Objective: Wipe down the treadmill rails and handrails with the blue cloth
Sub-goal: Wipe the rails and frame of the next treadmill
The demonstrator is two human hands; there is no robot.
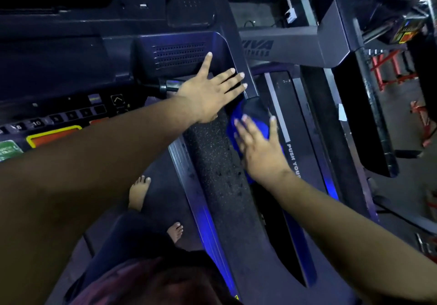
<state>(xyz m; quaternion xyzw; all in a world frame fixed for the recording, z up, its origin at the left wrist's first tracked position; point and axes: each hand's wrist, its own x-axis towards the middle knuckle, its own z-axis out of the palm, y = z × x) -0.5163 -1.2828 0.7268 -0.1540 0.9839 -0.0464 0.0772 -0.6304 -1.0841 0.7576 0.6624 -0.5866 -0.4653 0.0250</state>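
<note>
Right hand flat on the cloth, fingers straight and spread, thumb out toward the strip printed "PUSH YOUR". Not curled round anything — just pressing. Cloth bunched under palm and fingers, most of it showing ahead of the fingertips as a blue fold, a little more peeking out below the wrist. Lies on the right edge of the handrail, at the top end of its rough black foam, just beside where the rail meets the console.

Left hand also flat and spread, fingers straight, resting on the console corner by the vent holes, fingertips reaching the console's right edge. Holds nothing. Just apart from the cloth — heel of the hand near the head of the foam, cloth directly to its lower right.

Below the arms, two bare feet on the dark belt, with a blue-lit side rail running alongside. Keypad and an orange button at far left. Second treadmill to the right, red frames on the floor beyond.
</note>
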